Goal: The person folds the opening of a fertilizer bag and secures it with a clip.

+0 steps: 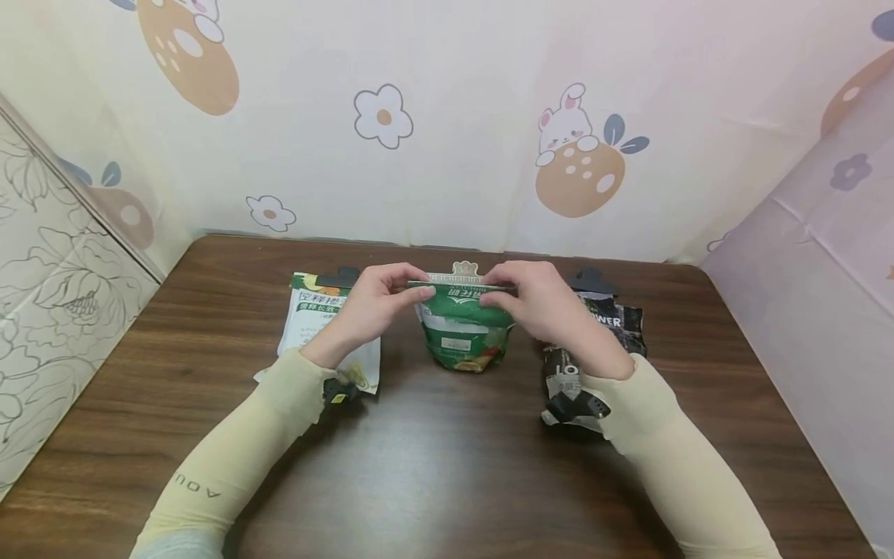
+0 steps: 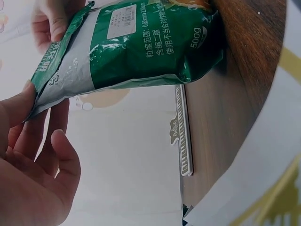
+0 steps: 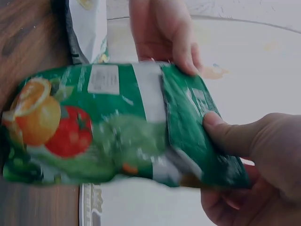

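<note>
A green plastic bag [image 1: 457, 334] printed with fruit and vegetables stands upright mid-table, its top edge folded over. My left hand [image 1: 373, 303] pinches the left end of that fold between thumb and fingers. At the other end, my right hand [image 1: 545, 303] pinches the fold the same way, its thumb on the front in the right wrist view. Behind the bag is a long pale sealing clip [image 2: 182, 132] with a shaped tab, apart from the folded top in the left wrist view.
Left of the green bag lies a white and green bag [image 1: 307, 322] with a dark clip [image 1: 342, 278] at its top. To the right is a black bag [image 1: 632, 322], also with a dark clip [image 1: 594, 282]. A patterned curtain [image 1: 461, 171] hangs behind the wooden table [image 1: 419, 481].
</note>
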`<state>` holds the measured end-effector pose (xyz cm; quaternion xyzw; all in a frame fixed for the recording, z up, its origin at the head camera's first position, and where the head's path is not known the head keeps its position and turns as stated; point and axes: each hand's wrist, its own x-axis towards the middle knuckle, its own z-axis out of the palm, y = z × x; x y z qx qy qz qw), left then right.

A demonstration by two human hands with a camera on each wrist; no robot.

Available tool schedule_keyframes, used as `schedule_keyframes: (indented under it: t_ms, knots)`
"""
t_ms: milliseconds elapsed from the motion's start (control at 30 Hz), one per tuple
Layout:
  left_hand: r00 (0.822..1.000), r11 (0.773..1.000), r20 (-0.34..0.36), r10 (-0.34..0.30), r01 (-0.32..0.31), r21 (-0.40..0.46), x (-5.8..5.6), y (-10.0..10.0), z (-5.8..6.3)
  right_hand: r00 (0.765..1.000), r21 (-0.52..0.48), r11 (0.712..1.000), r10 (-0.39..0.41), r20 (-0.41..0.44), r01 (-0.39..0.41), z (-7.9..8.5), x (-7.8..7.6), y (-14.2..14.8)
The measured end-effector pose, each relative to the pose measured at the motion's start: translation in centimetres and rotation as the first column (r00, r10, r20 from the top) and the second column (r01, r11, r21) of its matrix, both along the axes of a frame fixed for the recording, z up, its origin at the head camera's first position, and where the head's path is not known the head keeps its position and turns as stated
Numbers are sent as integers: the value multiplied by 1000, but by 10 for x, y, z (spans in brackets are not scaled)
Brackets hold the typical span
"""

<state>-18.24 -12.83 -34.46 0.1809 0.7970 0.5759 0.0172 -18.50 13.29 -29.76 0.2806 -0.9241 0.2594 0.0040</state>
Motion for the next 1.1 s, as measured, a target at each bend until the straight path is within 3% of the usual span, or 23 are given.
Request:
schedule_keyframes:
  t_ms: [233, 633, 1000, 1100]
  knots:
    - [1000, 999, -16, -5, 4, -35, 0, 0, -1, 999, -35, 999, 34, 16, -33, 1, 1, 17]
    - [995, 995, -102, 6, -16, -97, 0, -3, -2, 996, -39, 999, 1, -95, -5, -7, 2, 31]
    - [996, 993, -83, -25, 15, -115, -1, -5, -1, 998, -102, 994, 42, 48, -37, -6, -2, 50]
    - [995, 994, -90, -42, 32, -108, -2, -5, -2, 997, -116, 991, 67, 49, -61, -5, -2, 53]
